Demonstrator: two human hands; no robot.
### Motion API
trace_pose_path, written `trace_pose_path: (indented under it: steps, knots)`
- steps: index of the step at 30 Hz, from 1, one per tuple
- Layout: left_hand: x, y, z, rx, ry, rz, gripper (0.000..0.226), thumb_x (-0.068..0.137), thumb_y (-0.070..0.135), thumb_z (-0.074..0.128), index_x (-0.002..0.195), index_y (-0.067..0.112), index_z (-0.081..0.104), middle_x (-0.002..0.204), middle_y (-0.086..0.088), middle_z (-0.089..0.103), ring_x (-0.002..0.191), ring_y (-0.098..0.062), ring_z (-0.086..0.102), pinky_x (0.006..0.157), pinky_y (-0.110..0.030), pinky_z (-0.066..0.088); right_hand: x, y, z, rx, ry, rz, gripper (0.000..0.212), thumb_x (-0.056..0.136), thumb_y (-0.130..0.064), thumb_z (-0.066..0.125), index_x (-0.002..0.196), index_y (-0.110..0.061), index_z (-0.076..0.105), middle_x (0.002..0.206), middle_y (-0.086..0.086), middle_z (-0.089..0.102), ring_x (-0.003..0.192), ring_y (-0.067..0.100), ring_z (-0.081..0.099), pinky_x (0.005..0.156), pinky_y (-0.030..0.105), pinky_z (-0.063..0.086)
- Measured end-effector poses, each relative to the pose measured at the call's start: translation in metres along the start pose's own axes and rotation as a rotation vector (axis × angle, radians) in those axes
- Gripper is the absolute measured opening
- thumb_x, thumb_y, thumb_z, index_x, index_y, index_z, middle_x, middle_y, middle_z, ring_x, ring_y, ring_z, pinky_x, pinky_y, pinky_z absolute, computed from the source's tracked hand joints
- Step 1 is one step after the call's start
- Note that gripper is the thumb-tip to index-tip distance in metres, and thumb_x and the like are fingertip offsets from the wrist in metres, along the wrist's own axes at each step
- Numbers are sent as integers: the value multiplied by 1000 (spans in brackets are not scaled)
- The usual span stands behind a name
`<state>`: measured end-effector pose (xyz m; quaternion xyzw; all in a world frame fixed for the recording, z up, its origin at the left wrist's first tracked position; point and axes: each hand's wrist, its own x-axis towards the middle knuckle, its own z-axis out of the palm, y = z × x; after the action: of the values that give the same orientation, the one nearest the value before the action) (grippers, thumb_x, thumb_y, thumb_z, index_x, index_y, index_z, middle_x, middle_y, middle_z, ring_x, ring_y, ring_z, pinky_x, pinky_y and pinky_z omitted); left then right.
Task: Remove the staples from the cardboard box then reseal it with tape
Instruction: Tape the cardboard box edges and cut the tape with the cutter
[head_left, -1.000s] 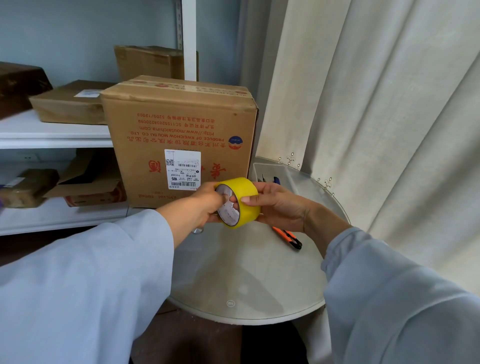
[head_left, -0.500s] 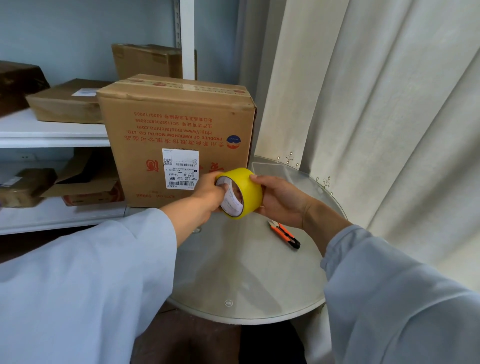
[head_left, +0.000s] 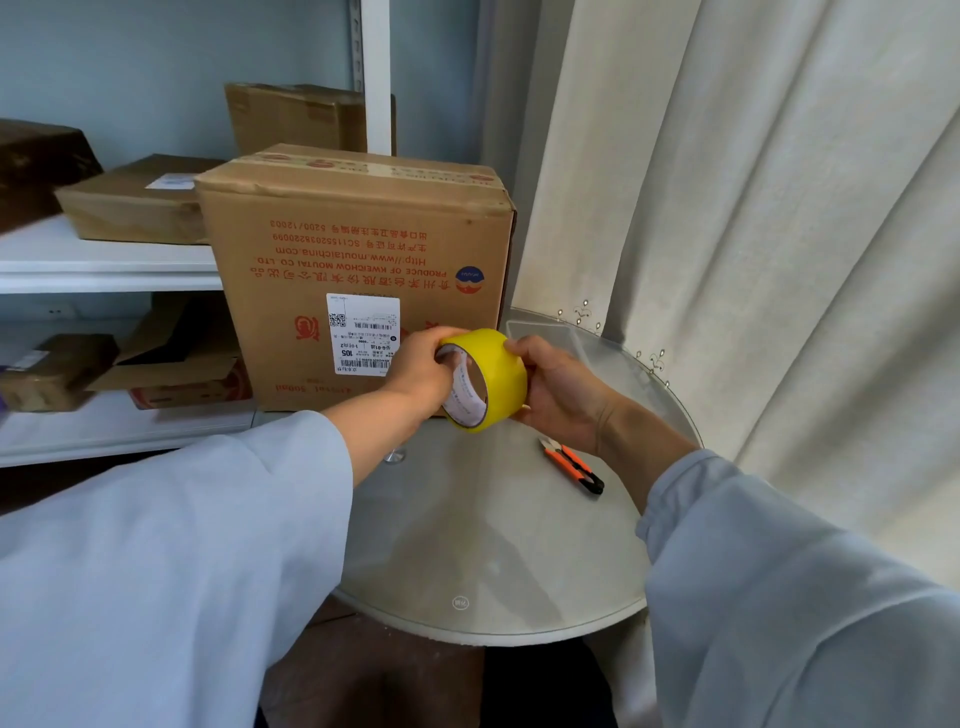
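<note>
A brown cardboard box (head_left: 358, 249) with upside-down red print and a white shipping label stands at the back of a round glass table (head_left: 467, 545). Its top flaps lie closed under a strip of old tape. In front of the box I hold a roll of yellow tape (head_left: 493, 374) with both hands. My left hand (head_left: 423, 369) grips the roll's left rim, fingers curled into its core. My right hand (head_left: 558, 387) wraps around the roll's right side. An orange utility knife (head_left: 574, 465) lies on the glass below my right wrist.
White shelves (head_left: 104, 270) on the left carry several other cardboard boxes (head_left: 130, 205). A pale curtain (head_left: 753, 234) hangs close along the table's right side. A clear tray (head_left: 550, 338) sits at the table's back right.
Both hands have lifted the tape roll a little and turned it, so its open core now faces more toward me. The box and knife have stayed put.
</note>
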<state>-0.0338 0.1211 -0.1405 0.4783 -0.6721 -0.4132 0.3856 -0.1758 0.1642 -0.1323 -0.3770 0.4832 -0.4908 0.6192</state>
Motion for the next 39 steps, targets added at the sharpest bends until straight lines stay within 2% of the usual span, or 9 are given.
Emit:
trace_pose_path:
  steps: [9,14,18,23,27,31,34,37,39]
  knots:
    - [6,5,-3,1,44,-53,25,96,2,47,113,8,64,104,-12,63,98,-25,55,89,-40,48,-8,-9,1,42,-97,-83,28,95,1,34,102,-8,60,89,7,62,64,9,65,51,18,50]
    - [4,4,-3,-80,18,-148,19,96,1,46,100,11,63,95,-10,62,94,-23,55,87,-37,48,-9,-5,3,62,-139,-88,31,94,2,35,114,-1,58,107,15,63,88,21,63,71,29,58]
    - [0,4,-1,-214,-14,-254,27,97,0,45,122,6,56,106,-12,62,72,-16,58,76,-35,51,-7,-3,6,88,-114,-80,32,94,2,35,122,1,53,119,20,57,99,27,59,79,35,57]
    - [-4,5,-4,-411,-48,-465,36,97,2,47,132,10,47,122,-14,57,97,-32,61,64,-34,54,-7,-4,12,112,-100,-172,29,93,6,37,102,-6,62,94,11,64,76,17,63,56,23,53]
    - [-7,3,-2,-470,-157,-523,33,99,4,44,132,8,45,119,-21,62,65,-26,67,40,-23,52,-6,-5,20,32,51,-165,10,95,-14,52,94,-9,61,90,11,64,69,18,62,56,24,52]
    - [-7,2,3,-476,-167,-529,31,99,2,40,128,11,46,117,-21,63,46,-18,66,35,-16,46,2,-1,27,-25,117,-185,24,93,-25,58,105,-5,62,100,18,65,79,26,62,68,34,51]
    - [-8,4,1,-489,-178,-568,26,99,4,36,119,12,52,95,-15,70,41,-13,64,31,-10,35,-1,0,25,-28,-76,-216,19,87,-22,60,96,-7,66,91,12,70,76,22,65,69,35,54]
    - [-15,10,-5,-488,-196,-605,25,100,10,36,82,13,54,50,-4,64,31,-6,53,28,-7,26,-6,0,23,-39,-243,-219,21,80,-7,60,101,-9,65,91,5,70,76,18,65,61,29,53]
    - [-18,11,-8,-509,-222,-634,31,101,10,32,77,16,50,45,-4,61,27,-3,46,27,-7,22,-7,1,22,-68,-249,-212,24,83,-1,58,104,-10,64,92,4,71,76,17,66,59,28,53]
